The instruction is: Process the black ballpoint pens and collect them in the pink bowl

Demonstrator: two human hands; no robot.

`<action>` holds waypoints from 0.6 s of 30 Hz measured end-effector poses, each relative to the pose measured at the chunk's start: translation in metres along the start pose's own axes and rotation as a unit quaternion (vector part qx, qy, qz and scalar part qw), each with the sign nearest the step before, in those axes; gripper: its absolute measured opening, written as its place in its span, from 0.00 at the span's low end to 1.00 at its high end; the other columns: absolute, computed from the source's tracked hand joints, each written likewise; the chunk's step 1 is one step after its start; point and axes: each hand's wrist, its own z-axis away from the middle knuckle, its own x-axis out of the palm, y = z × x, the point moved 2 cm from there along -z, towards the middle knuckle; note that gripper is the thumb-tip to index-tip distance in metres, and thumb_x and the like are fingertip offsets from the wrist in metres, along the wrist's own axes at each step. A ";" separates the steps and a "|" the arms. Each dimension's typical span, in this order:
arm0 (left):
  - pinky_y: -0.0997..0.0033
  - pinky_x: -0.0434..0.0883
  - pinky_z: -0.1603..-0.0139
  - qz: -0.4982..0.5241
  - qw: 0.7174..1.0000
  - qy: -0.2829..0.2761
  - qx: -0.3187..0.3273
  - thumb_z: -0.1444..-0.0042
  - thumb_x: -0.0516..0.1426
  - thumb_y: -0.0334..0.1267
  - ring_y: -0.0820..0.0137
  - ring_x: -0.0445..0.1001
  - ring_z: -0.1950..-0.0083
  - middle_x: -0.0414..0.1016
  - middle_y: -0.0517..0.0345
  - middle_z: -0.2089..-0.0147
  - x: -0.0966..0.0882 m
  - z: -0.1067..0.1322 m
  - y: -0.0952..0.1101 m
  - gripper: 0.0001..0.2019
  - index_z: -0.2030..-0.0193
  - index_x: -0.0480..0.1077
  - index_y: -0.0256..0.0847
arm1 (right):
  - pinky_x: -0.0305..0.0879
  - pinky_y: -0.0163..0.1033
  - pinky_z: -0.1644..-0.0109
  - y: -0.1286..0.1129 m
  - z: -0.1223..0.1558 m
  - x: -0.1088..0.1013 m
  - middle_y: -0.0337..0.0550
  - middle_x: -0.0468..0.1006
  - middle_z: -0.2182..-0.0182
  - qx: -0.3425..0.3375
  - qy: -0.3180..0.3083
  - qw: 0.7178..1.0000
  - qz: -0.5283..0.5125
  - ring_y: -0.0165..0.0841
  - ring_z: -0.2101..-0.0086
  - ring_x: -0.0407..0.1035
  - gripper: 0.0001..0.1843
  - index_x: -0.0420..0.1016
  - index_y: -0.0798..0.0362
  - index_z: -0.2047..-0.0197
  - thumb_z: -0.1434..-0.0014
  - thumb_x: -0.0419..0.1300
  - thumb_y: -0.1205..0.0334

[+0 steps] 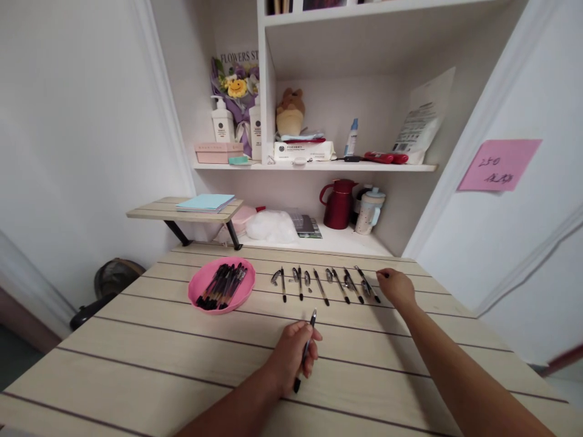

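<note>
My left hand (294, 355) is closed around a pen (306, 351), low over the front middle of the table. Its pointed tip is up and its black end points down toward me. Beyond it lies a row of uncapped black pens (320, 287), roughly side by side, with small dark clear-looking pieces (307, 278), perhaps caps, beside them. At the right end of that row, my right hand (397, 287) is pinched closed near the table, beside the last pen (367, 284). A small dark bit shows at its fingertips, too small to name. A pink bowl (194, 291) on the left holds several black pens (224, 285).
A small raised wooden stand (150, 209) bearing blue paper (204, 203) stands at the back left. Behind the table, a shelf holds a red jug (337, 205), a pale tumbler (370, 211) and a white plastic bundle (272, 226). White walls flank both sides.
</note>
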 end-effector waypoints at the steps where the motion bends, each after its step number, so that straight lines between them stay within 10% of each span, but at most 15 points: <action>1: 0.79 0.48 0.87 -0.001 1.000 -0.001 -0.003 0.47 0.49 0.48 0.83 0.51 0.89 0.63 0.66 0.81 0.000 0.000 0.000 0.15 0.67 0.63 0.36 | 0.58 0.38 0.67 -0.002 0.003 0.000 0.54 0.78 0.67 0.003 -0.003 1.000 -0.015 0.41 0.65 0.70 0.16 0.76 0.56 0.64 0.48 0.50 0.59; 7: 0.80 0.45 0.88 -0.018 1.000 -0.006 -0.009 0.47 0.49 0.47 0.83 0.52 0.90 0.63 0.66 0.81 0.002 0.002 0.002 0.14 0.67 0.63 0.36 | 0.53 0.33 0.79 -0.038 0.085 0.009 0.40 0.70 0.83 -0.019 -0.126 0.979 -0.160 0.28 0.82 0.60 0.18 0.71 0.54 0.74 0.47 0.51 0.48; 11: 0.80 0.46 0.88 -0.036 0.999 -0.016 0.001 0.48 0.49 0.47 0.83 0.52 0.90 0.63 0.66 0.82 0.006 0.004 0.002 0.14 0.67 0.63 0.36 | 0.41 0.30 0.83 -0.076 0.157 0.013 0.33 0.64 0.86 0.009 -0.310 0.853 -0.419 0.22 0.86 0.49 0.21 0.66 0.54 0.75 0.52 0.56 0.41; 18: 0.80 0.46 0.89 -0.091 0.994 -0.028 0.059 0.48 0.51 0.46 0.82 0.52 0.90 0.63 0.66 0.84 0.010 0.010 0.003 0.14 0.68 0.64 0.36 | 0.40 0.31 0.83 -0.095 0.180 0.014 0.31 0.61 0.91 0.019 -0.267 0.832 -0.486 0.22 0.87 0.47 0.21 0.61 0.52 0.78 0.58 0.62 0.44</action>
